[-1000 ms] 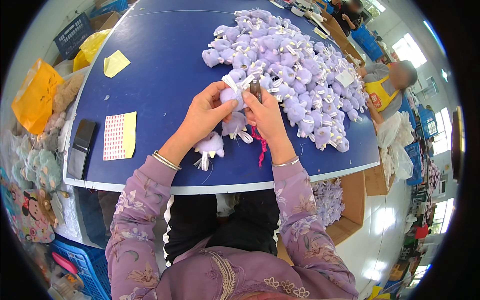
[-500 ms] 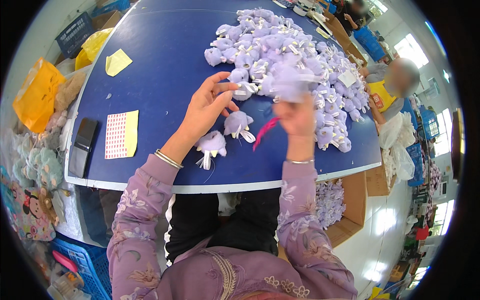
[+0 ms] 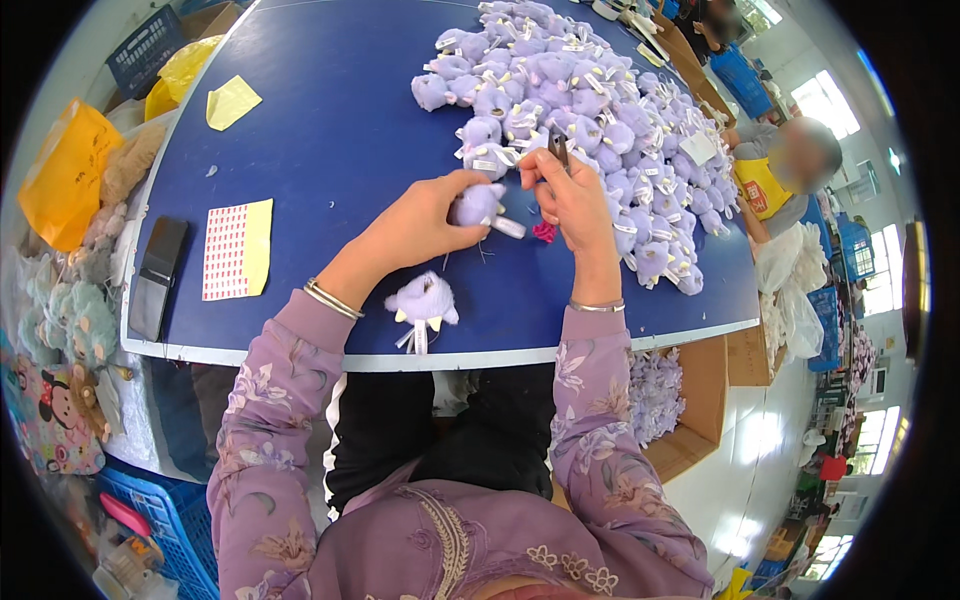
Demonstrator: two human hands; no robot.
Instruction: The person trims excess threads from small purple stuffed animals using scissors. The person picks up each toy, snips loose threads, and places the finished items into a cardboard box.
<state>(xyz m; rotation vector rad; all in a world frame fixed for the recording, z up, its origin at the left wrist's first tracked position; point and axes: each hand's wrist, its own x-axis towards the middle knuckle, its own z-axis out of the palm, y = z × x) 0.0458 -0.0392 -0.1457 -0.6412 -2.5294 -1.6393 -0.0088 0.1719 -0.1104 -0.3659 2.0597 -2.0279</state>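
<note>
My left hand (image 3: 430,215) is closed around a small lilac plush toy (image 3: 477,203), fingers on its far side and thumb on the near one. The toy's white tag (image 3: 510,228) sticks out toward my right hand (image 3: 572,195). That hand is closed on a small dark tool (image 3: 558,148) whose tip points away from me; its exact kind is hard to tell. A bunched pink cord (image 3: 544,232) hangs below the right fingers. Nearer the table's edge lies another lilac plush toy (image 3: 422,300), with yellowish feet and white tags.
A large heap of lilac plush toys (image 3: 590,100) covers the table's far right. On the left lie a sticker sheet (image 3: 232,250), a yellow paper (image 3: 232,102) and a black phone-like object (image 3: 162,270). A cardboard box (image 3: 700,400) stands below; a person (image 3: 775,180) sits at right.
My left hand has come down from the heap's edge and closed on a nearby plush toy. The right hand, blurred before beside a blurred lilac toy, has drawn in beside it, showing the dark tool.
</note>
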